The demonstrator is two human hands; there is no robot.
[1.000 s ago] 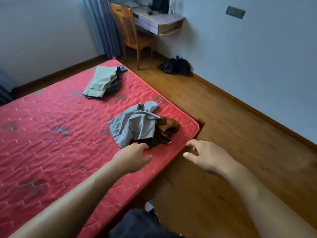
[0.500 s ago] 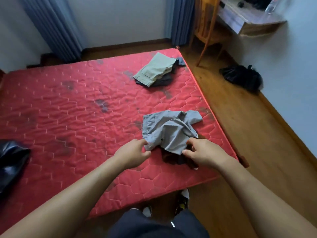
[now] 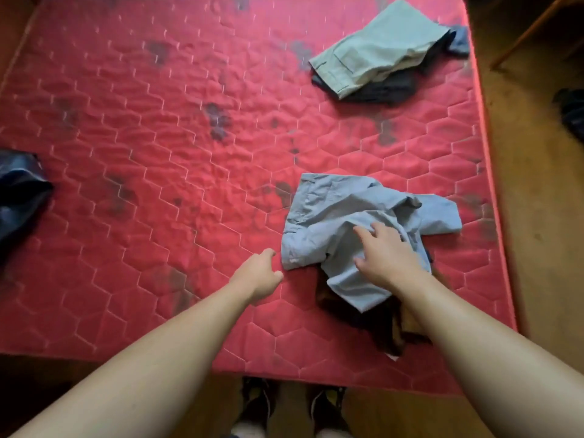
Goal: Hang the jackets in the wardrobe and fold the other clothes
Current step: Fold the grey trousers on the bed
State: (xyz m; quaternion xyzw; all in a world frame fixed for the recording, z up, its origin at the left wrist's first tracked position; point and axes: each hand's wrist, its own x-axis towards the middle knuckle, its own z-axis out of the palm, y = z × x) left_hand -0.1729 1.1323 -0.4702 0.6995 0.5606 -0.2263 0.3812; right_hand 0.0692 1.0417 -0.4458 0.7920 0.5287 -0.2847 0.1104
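Done: folded pile (image 3: 379,49), 1 o'clock on the mattress (image 3: 158,121).
To do: crumpled blue cloth (image 3: 331,213), 5 o'clock, over brown cloth (image 3: 403,325).
Right hand (image 3: 390,257): fingers spread on it.
Left hand (image 3: 259,276): curled beside it — hold unclear.

Support: red quilted mattress (image 3: 158,153), hexagon stitching, dark stains scattered across the surface.
Far right corner: pale green trousers (image 3: 379,49), folded, lying on top of a dark garment (image 3: 388,90) that touches the mattress.
Near right edge: light blue garment (image 3: 331,222), crumpled, partly on the mattress and partly over a brown garment (image 3: 407,324) that reaches the near edge.
Left edge: black glossy fabric (image 3: 19,197), cut off by the frame; type not determinable.
Surround: wooden floor (image 3: 537,216) to the right and front of the mattress.
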